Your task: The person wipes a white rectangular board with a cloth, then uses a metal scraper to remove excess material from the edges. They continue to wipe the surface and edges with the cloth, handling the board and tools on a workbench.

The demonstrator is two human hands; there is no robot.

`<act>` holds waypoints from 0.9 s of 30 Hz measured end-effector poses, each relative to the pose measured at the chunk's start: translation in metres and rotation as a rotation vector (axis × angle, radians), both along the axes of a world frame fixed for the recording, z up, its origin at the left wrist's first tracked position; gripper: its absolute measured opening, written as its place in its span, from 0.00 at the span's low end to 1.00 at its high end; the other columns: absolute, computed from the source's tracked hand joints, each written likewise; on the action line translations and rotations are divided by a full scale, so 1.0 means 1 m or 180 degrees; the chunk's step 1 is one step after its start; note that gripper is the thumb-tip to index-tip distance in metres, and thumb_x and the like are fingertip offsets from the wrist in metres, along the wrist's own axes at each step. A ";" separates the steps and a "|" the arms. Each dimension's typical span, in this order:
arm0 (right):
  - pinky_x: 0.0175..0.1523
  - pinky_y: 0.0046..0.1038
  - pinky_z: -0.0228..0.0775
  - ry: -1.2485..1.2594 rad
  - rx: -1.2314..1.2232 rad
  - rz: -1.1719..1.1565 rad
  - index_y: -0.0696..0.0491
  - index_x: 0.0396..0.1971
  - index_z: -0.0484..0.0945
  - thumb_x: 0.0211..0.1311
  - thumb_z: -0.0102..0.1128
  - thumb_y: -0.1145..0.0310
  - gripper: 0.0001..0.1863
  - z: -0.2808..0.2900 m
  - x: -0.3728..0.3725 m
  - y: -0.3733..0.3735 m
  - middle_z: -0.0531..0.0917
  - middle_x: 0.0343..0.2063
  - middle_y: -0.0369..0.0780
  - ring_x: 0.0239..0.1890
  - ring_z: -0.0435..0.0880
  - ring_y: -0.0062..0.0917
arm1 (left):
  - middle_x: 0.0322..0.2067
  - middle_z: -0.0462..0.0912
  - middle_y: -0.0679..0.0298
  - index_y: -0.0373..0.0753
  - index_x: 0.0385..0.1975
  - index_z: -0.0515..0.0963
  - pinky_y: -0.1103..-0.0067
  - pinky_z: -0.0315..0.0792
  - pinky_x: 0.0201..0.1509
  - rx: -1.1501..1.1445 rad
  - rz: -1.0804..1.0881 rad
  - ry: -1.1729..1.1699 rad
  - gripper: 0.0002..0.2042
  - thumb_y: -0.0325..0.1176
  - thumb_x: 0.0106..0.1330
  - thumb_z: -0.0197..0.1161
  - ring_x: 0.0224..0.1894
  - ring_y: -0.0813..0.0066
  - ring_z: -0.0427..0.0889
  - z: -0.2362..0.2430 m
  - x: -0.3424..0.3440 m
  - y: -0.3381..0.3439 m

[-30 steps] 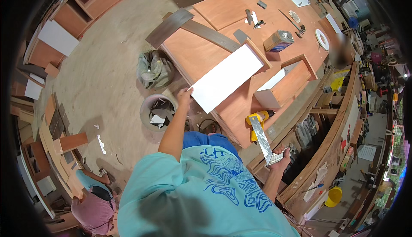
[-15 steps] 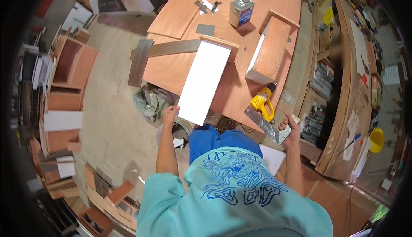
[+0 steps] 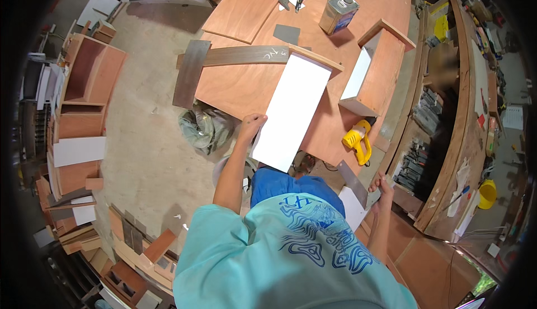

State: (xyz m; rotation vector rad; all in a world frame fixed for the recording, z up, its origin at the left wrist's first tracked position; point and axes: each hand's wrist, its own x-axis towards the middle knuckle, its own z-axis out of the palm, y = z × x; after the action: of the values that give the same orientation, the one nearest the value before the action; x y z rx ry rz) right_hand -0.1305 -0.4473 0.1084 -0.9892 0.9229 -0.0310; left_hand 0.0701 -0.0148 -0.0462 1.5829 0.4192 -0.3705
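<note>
I have the left grip (image 3: 254, 123) folded on the left edge of the white panel (image 3: 295, 110), which stretches ahead and to the right of it over the desk (image 3: 224, 88), with a wooden strip (image 3: 321, 57) across its far end. My right grip (image 3: 382, 188) is wrapped around a metal square (image 3: 352, 180), its blade pointing forward and left, apart from the panel. Just ahead of that grip lies a yellow power tool (image 3: 357, 139); farther on stands an open wooden box (image 3: 373, 79). To do this well, I'd steady the panel lightly from the left, since its near end seems to overhang and could tip. I'd lift the square's blade clear of the tool before bringing it leftward, and set it down flat so the white face isn't scratched.
</note>
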 end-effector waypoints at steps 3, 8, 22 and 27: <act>0.31 0.25 0.65 -0.0022 -0.0110 -0.0116 0.57 0.49 0.73 0.66 0.59 0.64 0.16 0.017 0.000 0.024 0.71 0.25 0.34 0.25 0.70 0.21 | 0.23 0.79 0.68 0.28 0.30 0.82 0.82 0.67 0.29 -0.0140 -0.0421 -0.0024 0.12 0.34 0.63 0.65 0.25 0.81 0.74 -0.004 0.037 -0.004; 0.29 0.26 0.67 0.0324 -0.0689 -0.0096 0.57 0.48 0.73 0.65 0.59 0.68 0.15 0.045 -0.002 0.074 0.71 0.24 0.34 0.24 0.72 0.23 | 0.24 0.83 0.62 0.29 0.30 0.83 0.79 0.71 0.33 -0.0323 -0.0550 -0.0154 0.13 0.36 0.61 0.66 0.27 0.77 0.78 -0.015 0.084 -0.026; 0.32 0.24 0.69 0.1004 -0.2004 0.0715 0.64 0.51 0.71 0.60 0.61 0.72 0.21 0.067 0.008 0.137 0.77 0.24 0.38 0.25 0.78 0.23 | 0.25 0.85 0.55 0.34 0.30 0.84 0.73 0.75 0.36 0.0041 -0.0604 -0.0345 0.15 0.42 0.56 0.69 0.29 0.67 0.83 -0.012 0.102 -0.038; 0.33 0.25 0.71 0.0984 -0.2063 0.0965 0.63 0.51 0.71 0.61 0.60 0.74 0.19 0.063 0.027 0.134 0.77 0.24 0.38 0.25 0.78 0.24 | 0.24 0.84 0.54 0.32 0.29 0.83 0.74 0.75 0.35 -0.0199 -0.0775 -0.0191 0.15 0.41 0.55 0.69 0.28 0.69 0.82 -0.018 0.056 -0.011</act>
State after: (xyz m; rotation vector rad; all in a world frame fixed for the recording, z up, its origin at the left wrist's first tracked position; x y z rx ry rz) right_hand -0.1031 -0.3134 0.1714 -1.7664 1.0582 0.0864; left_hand 0.1259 -0.0256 -0.0639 1.5833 0.1669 -0.5157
